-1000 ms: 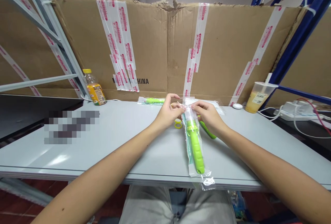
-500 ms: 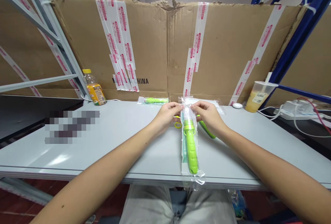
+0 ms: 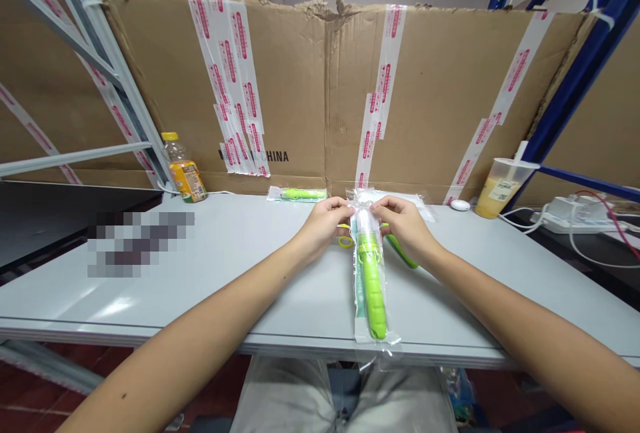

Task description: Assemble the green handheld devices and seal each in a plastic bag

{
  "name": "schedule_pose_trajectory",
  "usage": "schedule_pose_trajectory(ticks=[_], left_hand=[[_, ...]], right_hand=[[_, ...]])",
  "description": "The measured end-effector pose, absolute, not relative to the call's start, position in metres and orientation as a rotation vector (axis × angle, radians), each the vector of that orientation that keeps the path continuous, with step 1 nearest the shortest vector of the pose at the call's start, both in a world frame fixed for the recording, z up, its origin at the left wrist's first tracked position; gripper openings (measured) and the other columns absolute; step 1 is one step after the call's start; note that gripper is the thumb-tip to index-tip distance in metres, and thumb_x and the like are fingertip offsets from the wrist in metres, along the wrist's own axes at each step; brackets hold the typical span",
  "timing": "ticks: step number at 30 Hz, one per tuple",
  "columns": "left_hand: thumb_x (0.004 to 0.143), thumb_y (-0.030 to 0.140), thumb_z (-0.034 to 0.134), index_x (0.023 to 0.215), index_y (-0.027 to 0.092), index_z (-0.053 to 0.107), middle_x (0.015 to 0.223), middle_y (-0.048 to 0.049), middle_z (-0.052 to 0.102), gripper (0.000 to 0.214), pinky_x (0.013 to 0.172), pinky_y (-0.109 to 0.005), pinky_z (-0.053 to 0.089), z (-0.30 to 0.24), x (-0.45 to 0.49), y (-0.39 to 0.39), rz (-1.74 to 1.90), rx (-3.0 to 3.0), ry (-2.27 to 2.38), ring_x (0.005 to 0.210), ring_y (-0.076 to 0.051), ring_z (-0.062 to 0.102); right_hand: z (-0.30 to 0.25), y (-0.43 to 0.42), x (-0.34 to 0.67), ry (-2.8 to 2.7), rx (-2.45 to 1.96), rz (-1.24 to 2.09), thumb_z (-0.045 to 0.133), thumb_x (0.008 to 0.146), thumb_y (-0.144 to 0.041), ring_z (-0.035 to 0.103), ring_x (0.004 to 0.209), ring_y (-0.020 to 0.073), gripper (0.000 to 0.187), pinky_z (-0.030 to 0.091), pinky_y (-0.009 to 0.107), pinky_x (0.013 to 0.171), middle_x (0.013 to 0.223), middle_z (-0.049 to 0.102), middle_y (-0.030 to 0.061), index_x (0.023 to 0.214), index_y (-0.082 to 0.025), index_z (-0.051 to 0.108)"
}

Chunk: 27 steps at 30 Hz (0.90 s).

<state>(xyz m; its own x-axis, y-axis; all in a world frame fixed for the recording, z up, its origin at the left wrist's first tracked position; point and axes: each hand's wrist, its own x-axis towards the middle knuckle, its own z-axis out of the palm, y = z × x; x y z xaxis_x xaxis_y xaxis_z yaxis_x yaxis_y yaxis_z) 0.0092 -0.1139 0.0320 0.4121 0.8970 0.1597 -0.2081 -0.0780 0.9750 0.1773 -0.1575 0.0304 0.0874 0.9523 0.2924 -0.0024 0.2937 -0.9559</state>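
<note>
Between my two hands is a clear plastic bag with a bright green ridged handle and a clear tube-like top inside. My left hand pinches the bag's upper left edge between thumb and fingers. The upper right edge is pinched by my right hand. The bag's lower end reaches over the table's front edge. A yellow ring shows beneath my left hand, and a green curved piece lies under my right; my hands and the bag hide the rest of both.
Behind my hands, another bagged green item and a clear plastic package lie on the grey table. A juice bottle stands left, a drink cup right, beside a white oval object. A cardboard wall closes the back.
The bag's lower end has shifted very slightly to the right and down in view. Both hands keep their pinch at its top, nearly still.
</note>
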Motion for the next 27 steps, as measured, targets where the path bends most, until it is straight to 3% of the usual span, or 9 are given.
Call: schedule_pose_trajectory(ticks=[7,17,27], left_hand=[[0.071,0.025,0.070,0.072,0.016,0.056,0.074,-0.0019,0.059,0.017,0.062,-0.029,0.052,0.0337,0.0084,-0.1152,1.049,1.353,0.671,0.070,-0.014,0.060],[0.071,0.027,0.073,0.071,0.016,0.057,0.072,-0.0010,0.059,0.019,0.063,-0.030,0.053,0.0377,0.0066,-0.1173,1.046,1.382,0.620,0.069,-0.015,0.061],[0.068,0.033,0.082,0.081,0.012,0.070,0.078,-0.0059,0.068,0.027,0.065,-0.030,0.054,0.0377,0.0070,-0.1166,1.082,1.387,0.662,0.069,-0.014,0.063]], right_hand=[[0.0317,-0.1570,0.1793,-1.267,-1.013,0.996,0.071,0.075,-0.034,0.056,0.067,0.0146,0.017,0.048,0.026,0.050,0.076,0.062,0.0025,0.076,-0.017,0.067],[0.0361,-0.1600,0.1801,-1.256,-0.966,0.990,0.072,0.074,-0.030,0.052,0.052,0.0125,0.019,0.041,0.026,0.040,0.063,0.055,-0.0007,0.065,-0.018,0.060],[0.0385,-0.1619,0.1775,-1.235,-1.002,0.960,0.072,0.074,-0.032,0.052,0.049,0.0119,0.022,0.041,0.025,0.038,0.063,0.059,0.0001,0.063,-0.019,0.058]])
